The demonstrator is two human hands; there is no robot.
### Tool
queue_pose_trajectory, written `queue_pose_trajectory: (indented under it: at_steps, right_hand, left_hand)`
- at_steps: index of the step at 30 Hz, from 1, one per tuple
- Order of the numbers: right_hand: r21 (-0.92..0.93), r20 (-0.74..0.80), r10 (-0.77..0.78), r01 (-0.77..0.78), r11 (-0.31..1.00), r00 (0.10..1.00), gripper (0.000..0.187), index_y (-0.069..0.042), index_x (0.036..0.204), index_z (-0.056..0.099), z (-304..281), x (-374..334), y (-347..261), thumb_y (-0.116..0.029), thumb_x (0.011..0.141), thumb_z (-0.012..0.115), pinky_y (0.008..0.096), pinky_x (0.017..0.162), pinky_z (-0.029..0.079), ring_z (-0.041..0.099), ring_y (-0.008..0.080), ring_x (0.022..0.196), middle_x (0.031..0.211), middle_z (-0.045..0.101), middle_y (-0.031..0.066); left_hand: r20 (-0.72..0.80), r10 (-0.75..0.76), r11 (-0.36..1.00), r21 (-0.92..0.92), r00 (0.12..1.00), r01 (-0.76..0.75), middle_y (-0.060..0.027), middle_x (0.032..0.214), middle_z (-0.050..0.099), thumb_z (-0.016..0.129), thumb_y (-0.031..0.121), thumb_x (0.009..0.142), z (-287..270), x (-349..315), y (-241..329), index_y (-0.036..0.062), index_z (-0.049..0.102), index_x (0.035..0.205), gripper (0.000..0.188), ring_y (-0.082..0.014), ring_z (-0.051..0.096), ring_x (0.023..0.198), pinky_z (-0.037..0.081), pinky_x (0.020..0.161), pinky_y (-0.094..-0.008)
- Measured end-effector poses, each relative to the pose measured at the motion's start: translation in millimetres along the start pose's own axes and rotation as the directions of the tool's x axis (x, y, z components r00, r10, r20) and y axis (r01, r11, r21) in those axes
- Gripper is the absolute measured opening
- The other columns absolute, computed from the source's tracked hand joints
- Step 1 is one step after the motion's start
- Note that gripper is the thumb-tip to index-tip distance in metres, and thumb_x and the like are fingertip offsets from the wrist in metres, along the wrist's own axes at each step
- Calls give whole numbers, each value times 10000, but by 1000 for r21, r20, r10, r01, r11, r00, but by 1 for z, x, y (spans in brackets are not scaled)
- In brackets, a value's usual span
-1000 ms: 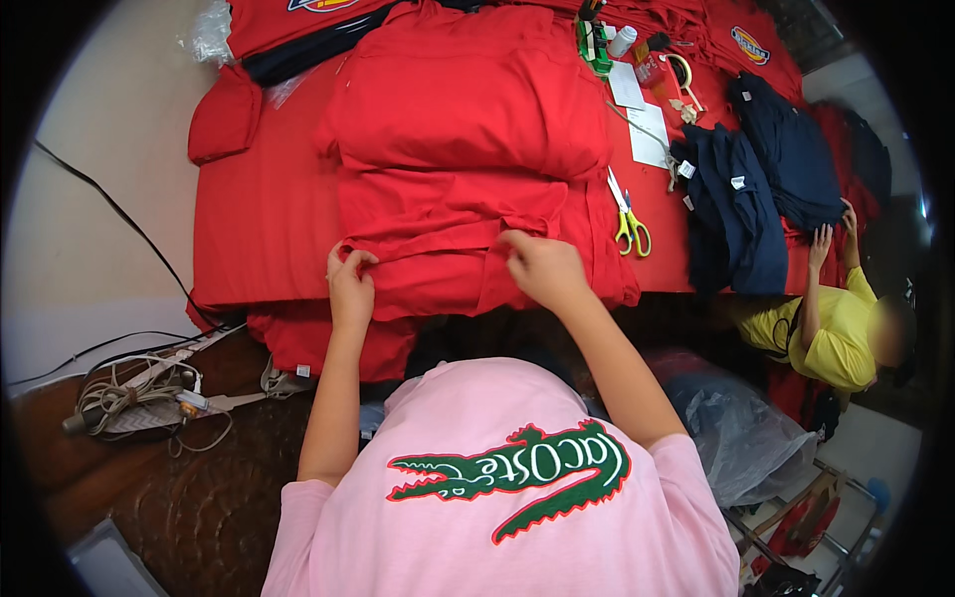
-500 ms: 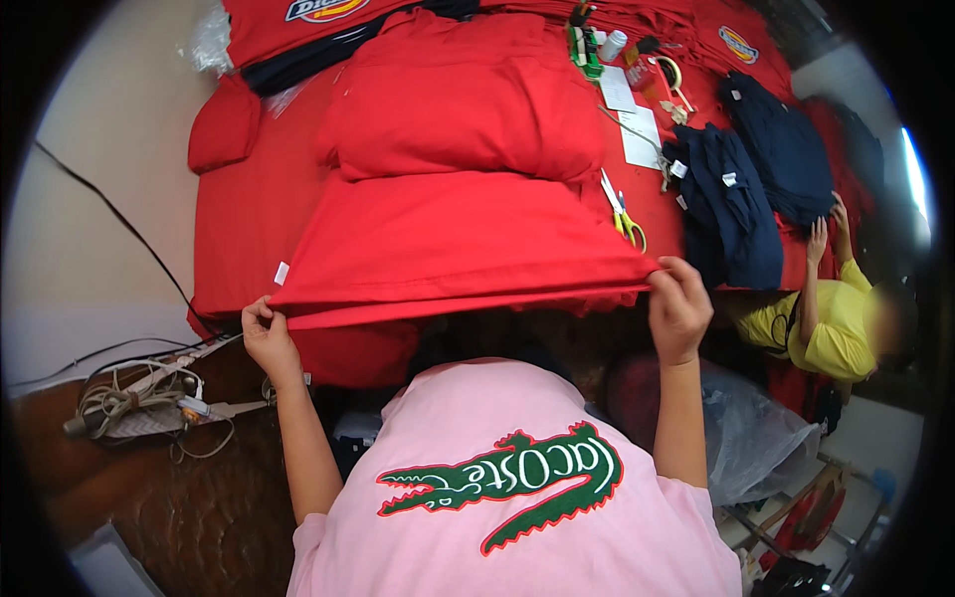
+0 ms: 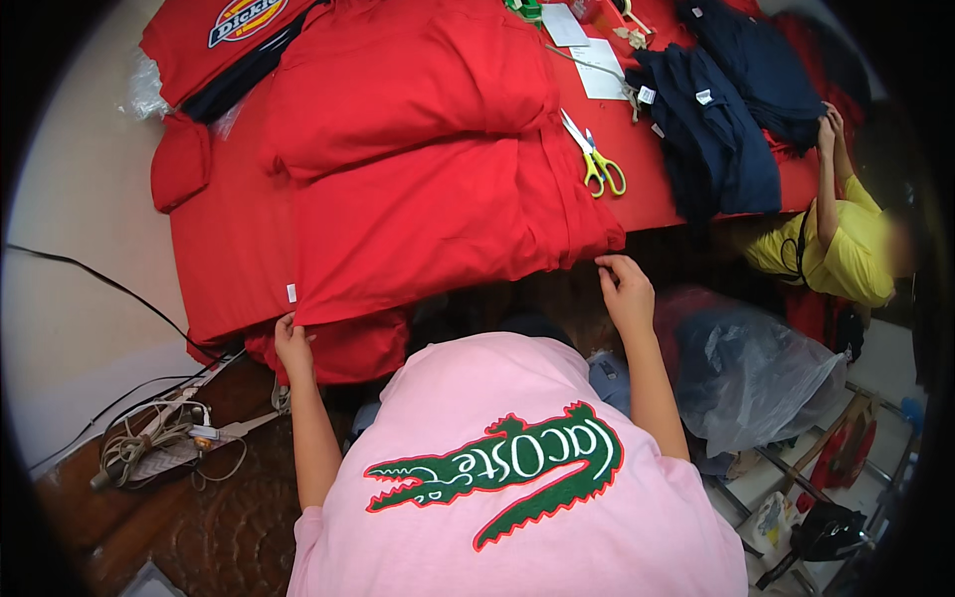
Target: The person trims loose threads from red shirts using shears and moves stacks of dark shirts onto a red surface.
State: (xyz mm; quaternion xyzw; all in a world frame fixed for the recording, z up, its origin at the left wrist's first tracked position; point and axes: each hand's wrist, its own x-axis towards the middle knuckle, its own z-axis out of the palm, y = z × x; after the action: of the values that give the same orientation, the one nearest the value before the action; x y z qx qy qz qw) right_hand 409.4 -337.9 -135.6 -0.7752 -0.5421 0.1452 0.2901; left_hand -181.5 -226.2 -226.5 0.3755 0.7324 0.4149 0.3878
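Note:
A red garment (image 3: 418, 224) lies spread over the near edge of the table, with a small white tag at its left side. At its near left corner, my left hand (image 3: 294, 350) pinches the hem between thumb and fingers. By the near right corner is my right hand (image 3: 629, 294), its fingers loosely stretched and its fingertips close to the cloth's edge; nothing shows in its grasp. Behind the garment lies a thick folded red pile (image 3: 418, 90). Scissors (image 3: 595, 159) with yellow handles rest on the table just right of the garment.
Dark navy garments (image 3: 711, 129) lie to the right, where a person in a yellow top (image 3: 846, 244) handles some of them. White papers (image 3: 600, 70) lie behind the scissors. Coiled cables (image 3: 149, 443) sit low at left. A clear plastic bag (image 3: 756, 378) is at lower right.
The stretched hem has come down onto the table edge and lies slacker. My right hand has let go and moved slightly left. The view has shifted, so the table appears higher.

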Motion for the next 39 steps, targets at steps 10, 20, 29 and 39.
queue_pose_trajectory:
  at_steps: [10,20,29,39]
  right_hand:
    - [233,167,65,-103,967,984,258,-47,1089,640,73,35,-33,-145,901,787,264,752,503,626,103,848,890,659,4]
    - [877,450,48,-452,165,892,223,-15,1218,545,-17,71,-94,-34,1018,641,255,863,542,712,111,902,983,752,83]
    - [886,369,53,-369,283,928,199,-26,1204,604,-30,68,-97,-29,1011,652,189,861,458,595,22,857,894,673,-17]
    - [22,-8,-151,151,988,989,247,-11,1146,626,27,112,-51,-66,923,717,435,887,546,680,314,911,1034,675,144]
  left_hand:
    - [161,-160,809,-543,974,223,-85,1200,704,571,247,1040,9,-17,32,66,620,1290,312,-199,702,997,593,832,-386]
    - [30,-3,769,-639,1000,21,-44,1148,715,546,221,1039,-11,25,110,80,658,1161,218,-183,688,958,593,815,-380]
    - [151,39,738,-670,988,74,-17,1058,707,510,225,1056,-11,60,104,103,666,1139,215,-151,635,848,563,782,-344]
    - [75,66,705,-709,995,7,-191,1248,646,632,170,1029,33,114,148,40,559,1269,282,-334,630,1234,541,1071,-476]
